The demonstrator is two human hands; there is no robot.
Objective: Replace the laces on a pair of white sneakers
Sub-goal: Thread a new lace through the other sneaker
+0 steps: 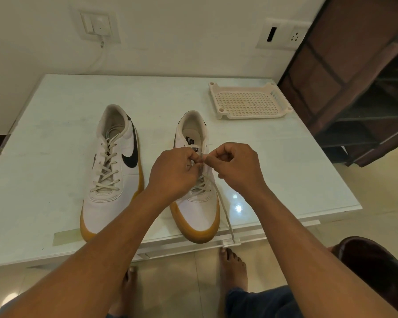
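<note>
Two white sneakers with gum soles stand on a white table (55, 115), toes toward me. The left sneaker (112, 171) is laced up its whole front with a cream lace. Over the right sneaker (197, 210) both my hands meet at the upper eyelets. My left hand (175, 173) pinches the lace on the shoe's left side, and my right hand (236, 167) pinches it on the right side. A loose lace end (225, 216) trails from the shoe down over the table's front edge. My fingers hide the upper lacing.
A cream perforated plastic tray (248, 102) lies at the table's back right. A dark shelf unit (363, 76) stands to the right. My bare feet (232, 269) rest on the tiled floor below the table edge, beside a dark red cushion (372, 260).
</note>
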